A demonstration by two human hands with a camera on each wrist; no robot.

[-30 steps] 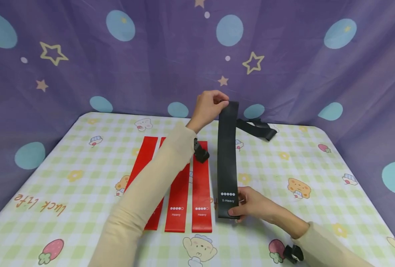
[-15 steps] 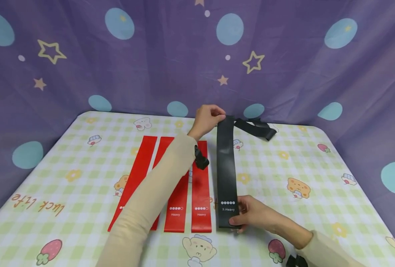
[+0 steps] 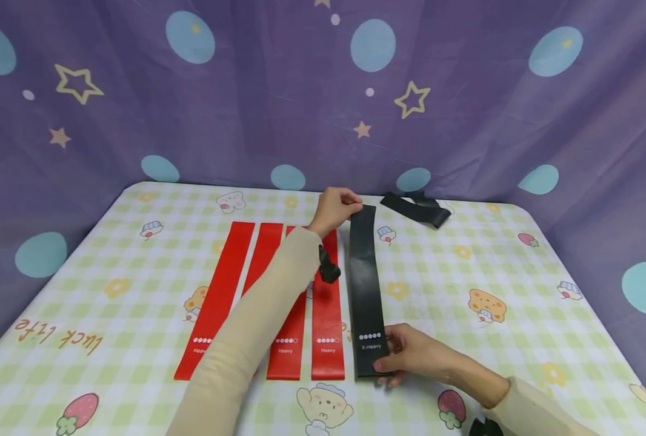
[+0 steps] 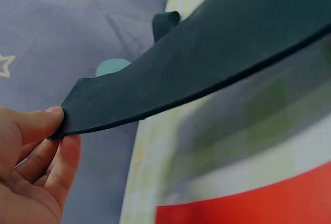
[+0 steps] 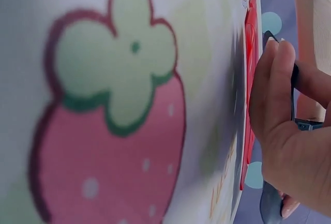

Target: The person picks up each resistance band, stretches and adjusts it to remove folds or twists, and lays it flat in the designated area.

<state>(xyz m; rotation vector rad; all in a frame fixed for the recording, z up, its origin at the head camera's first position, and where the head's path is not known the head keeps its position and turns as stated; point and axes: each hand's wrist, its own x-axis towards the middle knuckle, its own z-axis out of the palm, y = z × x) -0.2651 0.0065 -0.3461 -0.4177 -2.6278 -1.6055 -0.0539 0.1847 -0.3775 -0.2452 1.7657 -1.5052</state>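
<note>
A black resistance band point(image 3: 364, 272) marked X-Heavy is stretched lengthwise between my two hands. My left hand point(image 3: 334, 211) pinches its far end between thumb and fingers. At the near end, my right hand point(image 3: 417, 356) grips the right corner, thumb on top. The left wrist view shows the black band point(image 4: 170, 74) raised off the cloth, its shadow below. To its left lie several red resistance bands point(image 3: 327, 321) marked Heavy, side by side and partly hidden by my left sleeve. The right wrist view catches my right hand point(image 5: 282, 100) with its fingers round the band's edge.
Another black band point(image 3: 417, 211) lies loosely folded at the table's back edge, right of my left hand. A checked cloth point(image 3: 519, 363) with cartoon prints covers the table. Behind the table hangs a purple curtain point(image 3: 279, 109).
Both hands have lowered the black band toward the cloth. Its far end has come down and slightly left; its near end has moved toward the front edge, level with the red bands' ends.
</note>
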